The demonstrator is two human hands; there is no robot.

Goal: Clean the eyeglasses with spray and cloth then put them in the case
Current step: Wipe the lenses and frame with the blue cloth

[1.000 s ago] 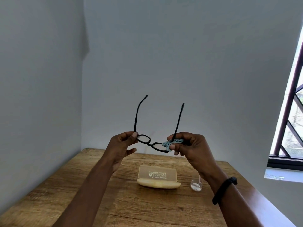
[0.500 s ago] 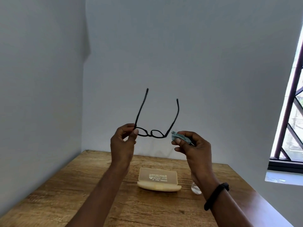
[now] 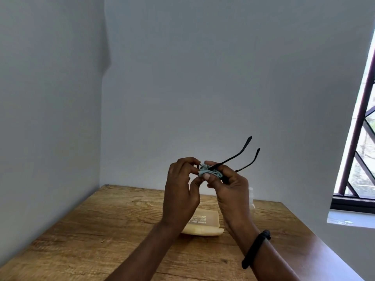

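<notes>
The black eyeglasses (image 3: pixel 237 156) are held up above the table, their two temples pointing up and to the right. My left hand (image 3: pixel 181 183) pinches the left end of the frame. My right hand (image 3: pixel 229 183) presses a bunched pale blue cloth (image 3: pixel 205 171) around the front of the frame; the lenses are hidden by the cloth and fingers. The cream eyeglass case (image 3: pixel 205 224) lies open on the wooden table (image 3: pixel 101 230) below my hands, partly hidden by my left wrist. A small clear spray bottle (image 3: pixel 251 199) stands behind my right hand, mostly hidden.
Grey walls close the table in at the left and back. A window with dark bars (image 3: pixel 361 151) and a white sill (image 3: pixel 351 219) are at the right. A black band (image 3: pixel 256 248) circles my right wrist.
The glasses have turned so the temples now point up and right. My hands came together and lower, and the cloth in my right hand now wraps the frame front.
</notes>
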